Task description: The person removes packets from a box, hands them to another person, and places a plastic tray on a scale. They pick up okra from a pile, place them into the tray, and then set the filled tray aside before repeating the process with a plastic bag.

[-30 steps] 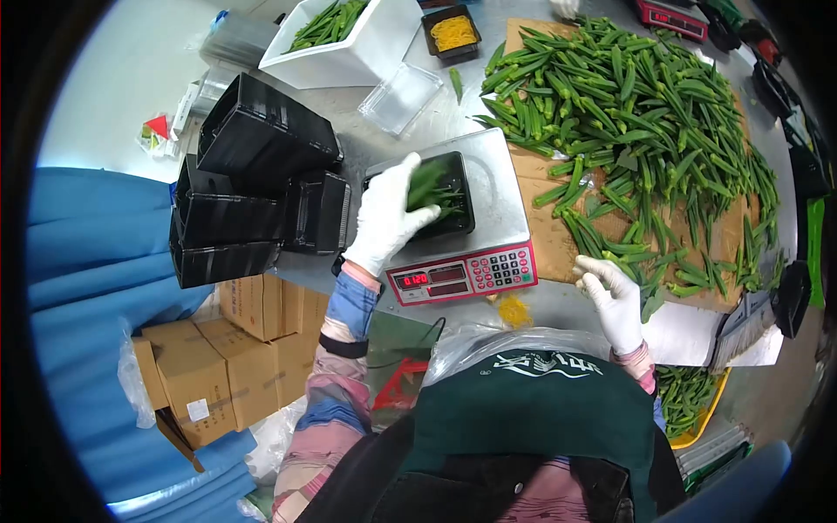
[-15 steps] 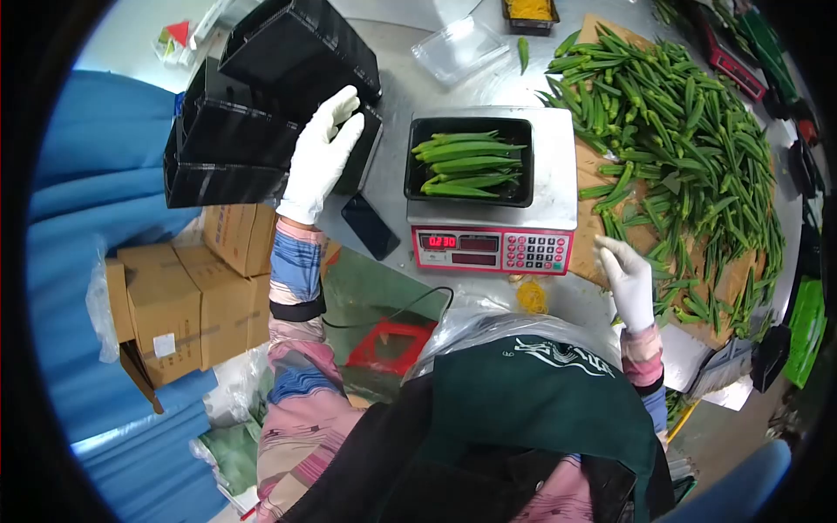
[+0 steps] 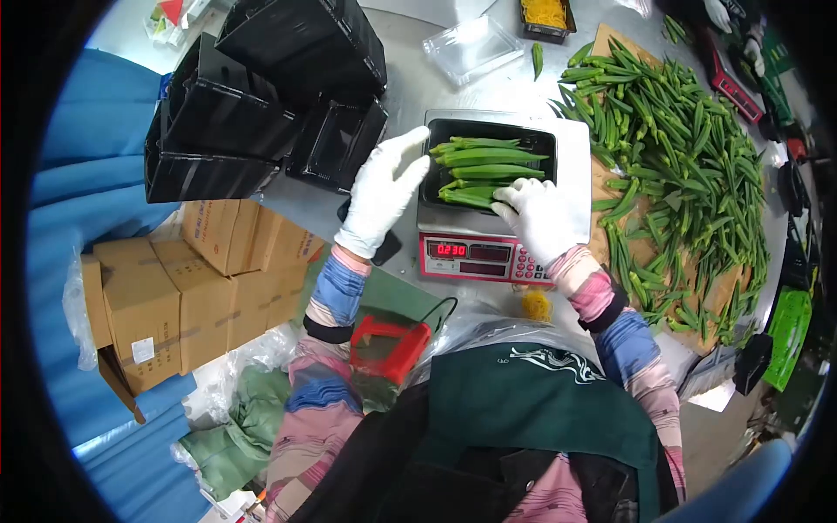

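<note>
A black tray (image 3: pixel 425 185) with a row of green okra (image 3: pixel 488 157) in it sits on the scale (image 3: pixel 573 174), whose red display (image 3: pixel 451 250) reads 0.230. My left hand (image 3: pixel 381 187), in a white glove, is at the tray's left edge, thumb and fingers apart and holding nothing. My right hand (image 3: pixel 542 220), gloved too, reaches over the tray's near right side. Its fingers are curled with the tips on the nearest okra, covering the end of it and part of the rim.
Stacked black trays (image 3: pixel 301 44) stand at the left, with a phone (image 3: pixel 388 248) partly hidden under my left hand. A large okra pile (image 3: pixel 689 166) covers a board at the right. Behind lie a clear lid (image 3: pixel 471 48) and a tray of yellow bands (image 3: pixel 547 30). Another person's hands (image 3: pixel 754 54) show top right.
My left hand has moved right from beside the black tray stack to the okra tray. My right hand has come up and left from beside the scale onto the okra.
</note>
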{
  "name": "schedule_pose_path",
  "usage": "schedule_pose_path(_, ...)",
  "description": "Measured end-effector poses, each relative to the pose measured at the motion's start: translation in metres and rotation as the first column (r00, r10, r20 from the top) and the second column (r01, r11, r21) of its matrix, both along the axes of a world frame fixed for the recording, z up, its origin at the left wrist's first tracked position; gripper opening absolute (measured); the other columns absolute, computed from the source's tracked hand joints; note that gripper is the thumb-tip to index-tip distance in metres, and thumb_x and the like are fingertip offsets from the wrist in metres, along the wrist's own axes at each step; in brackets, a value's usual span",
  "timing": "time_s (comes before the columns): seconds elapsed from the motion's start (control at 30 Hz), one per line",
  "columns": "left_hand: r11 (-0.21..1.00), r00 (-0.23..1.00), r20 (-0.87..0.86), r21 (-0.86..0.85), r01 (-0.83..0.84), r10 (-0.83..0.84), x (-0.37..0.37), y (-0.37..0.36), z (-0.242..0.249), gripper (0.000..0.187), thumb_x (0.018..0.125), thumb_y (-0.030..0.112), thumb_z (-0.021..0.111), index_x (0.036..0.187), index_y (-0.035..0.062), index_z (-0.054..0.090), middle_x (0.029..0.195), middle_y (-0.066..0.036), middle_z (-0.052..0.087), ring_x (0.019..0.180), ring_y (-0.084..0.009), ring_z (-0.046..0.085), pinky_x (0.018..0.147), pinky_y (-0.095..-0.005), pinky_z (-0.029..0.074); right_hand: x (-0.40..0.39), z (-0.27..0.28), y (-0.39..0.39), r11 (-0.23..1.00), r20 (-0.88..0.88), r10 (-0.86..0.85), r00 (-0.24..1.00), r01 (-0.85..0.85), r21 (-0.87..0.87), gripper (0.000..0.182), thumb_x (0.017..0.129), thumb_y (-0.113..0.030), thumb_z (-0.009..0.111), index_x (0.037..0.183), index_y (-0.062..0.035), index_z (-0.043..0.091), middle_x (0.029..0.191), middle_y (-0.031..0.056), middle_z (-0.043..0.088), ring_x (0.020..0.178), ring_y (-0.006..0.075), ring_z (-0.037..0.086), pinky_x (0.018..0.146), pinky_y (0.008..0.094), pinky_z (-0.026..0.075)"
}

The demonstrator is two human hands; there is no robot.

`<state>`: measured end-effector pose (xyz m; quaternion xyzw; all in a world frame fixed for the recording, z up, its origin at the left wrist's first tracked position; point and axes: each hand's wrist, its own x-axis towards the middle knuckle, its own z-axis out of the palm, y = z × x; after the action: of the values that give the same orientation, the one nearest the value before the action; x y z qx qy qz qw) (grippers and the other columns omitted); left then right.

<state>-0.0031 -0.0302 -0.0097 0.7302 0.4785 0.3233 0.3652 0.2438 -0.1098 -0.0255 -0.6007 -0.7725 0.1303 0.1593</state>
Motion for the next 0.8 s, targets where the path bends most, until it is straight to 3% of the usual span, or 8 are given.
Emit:
schedule_pose_path(0.2, 0.973, 0.973, -0.232, 0.223, 0.066, -0.012, 0.021, 0.004, -0.019, 0.037, 0.089, 0.010, 0.068, 0.126, 0.0132, 0.067, 0.133, -0.016, 0.059, 0.123, -0.0292, 0.055, 0.106, -0.0370, 0.043, 0.005, -0.004, 0.008, 0.995, -0.035, 0.065, 0.997, -0.067, -0.068, 0.021, 0.085, -0.030, 0.071, 0.095, -0.0114, 0.073, 0.082, 0.0067, 0.067, 0.083, 0.0255, 0.063, 0.076, 0.0383, 0.046)
schedule_pose_path(0.4, 0.977, 0.990, -0.132, 0.200, 0.069, -0.043, 0.021, 0.010, -0.020, 0.039, 0.088, 0.010, 0.070, 0.127, 0.0099, 0.066, 0.133, -0.015, 0.059, 0.124, -0.0278, 0.055, 0.107, -0.0365, 0.042, 0.003, 0.001, 0.011, 0.965, -0.351, -0.098, 0.931, 0.003, -0.262, 0.019, 0.083, -0.022, 0.074, 0.095, -0.0066, 0.072, 0.080, 0.0096, 0.070, 0.082, 0.0293, 0.064, 0.079, 0.0411, 0.049)
schedule_pose_path(0.47, 0.995, 0.995, 0.088, 0.100, 0.028, -0.037, 0.015, 0.016, -0.006, 0.040, 0.089, 0.009, 0.070, 0.128, 0.0065, 0.064, 0.132, -0.013, 0.060, 0.123, -0.0244, 0.056, 0.107, -0.0350, 0.043, 0.012, 0.005, 0.009, 0.998, -0.415, -0.051, 0.909, 0.035, -0.045, 0.020, 0.083, -0.019, 0.076, 0.098, -0.0061, 0.073, 0.087, 0.0135, 0.070, 0.082, 0.0299, 0.065, 0.078, 0.0386, 0.052)
schedule_pose_path(0.53, 0.994, 0.980, 0.172, 0.028, -0.106, 0.099, -0.004, 0.025, 0.005, 0.037, 0.092, 0.009, 0.068, 0.129, 0.0042, 0.063, 0.129, -0.009, 0.062, 0.119, -0.0167, 0.059, 0.104, -0.0305, 0.045, 0.033, 0.019, -0.003, 0.973, -0.591, -0.212, 0.778, 0.111, -0.202, 0.018, 0.087, -0.016, 0.072, 0.101, -0.0053, 0.074, 0.089, 0.0084, 0.071, 0.084, 0.0223, 0.066, 0.079, 0.0305, 0.051)
schedule_pose_path(0.57, 0.975, 0.986, -0.004, 0.148, -0.167, 0.169, -0.023, 0.035, 0.007, 0.036, 0.094, 0.010, 0.067, 0.129, 0.0042, 0.063, 0.128, -0.008, 0.063, 0.117, -0.0155, 0.060, 0.104, -0.0303, 0.045, 0.046, 0.031, -0.013, 0.922, -0.663, -0.370, 0.650, 0.167, -0.350, 0.018, 0.090, -0.015, 0.069, 0.103, -0.0034, 0.073, 0.088, 0.0047, 0.070, 0.084, 0.0174, 0.065, 0.078, 0.0273, 0.049)
schedule_pose_path(0.6, 0.963, 0.970, 0.086, 0.128, -0.238, 0.229, -0.033, 0.037, 0.016, 0.032, 0.094, 0.011, 0.067, 0.125, 0.0012, 0.064, 0.125, -0.011, 0.065, 0.116, -0.0172, 0.061, 0.102, -0.0308, 0.046, 0.061, 0.038, -0.026, 0.845, -0.691, -0.522, 0.500, 0.196, -0.497, 0.019, 0.093, -0.014, 0.066, 0.105, -0.0016, 0.072, 0.088, 0.0010, 0.069, 0.084, 0.0124, 0.063, 0.078, 0.0241, 0.048)
schedule_pose_path(0.67, 0.933, 0.937, 0.152, 0.128, -0.336, 0.316, -0.061, 0.044, 0.021, 0.032, 0.095, 0.010, 0.066, 0.125, 0.0013, 0.065, 0.125, -0.011, 0.067, 0.116, -0.0173, 0.062, 0.102, -0.0305, 0.047, 0.100, 0.023, -0.056, 0.845, -0.634, -0.533, 0.561, 0.319, -0.429, 0.022, 0.098, -0.016, 0.061, 0.108, 0.0012, 0.071, 0.086, -0.0024, 0.065, 0.081, 0.0068, 0.057, 0.074, 0.0219, 0.046)
schedule_pose_path(0.8, 0.884, 0.882, 0.181, 0.099, -0.457, 0.436, -0.103, 0.051, 0.019, 0.030, 0.097, 0.010, 0.063, 0.125, -0.0006, 0.065, 0.122, -0.012, 0.068, 0.113, -0.0181, 0.064, 0.102, -0.0299, 0.047, 0.161, -0.025, -0.152, 0.587, -0.481, -0.809, 0.337, 0.439, -0.680, 0.023, 0.101, -0.019, 0.059, 0.110, 0.0005, 0.069, 0.086, -0.0002, 0.064, 0.076, 0.0063, 0.054, 0.070, 0.0212, 0.044)
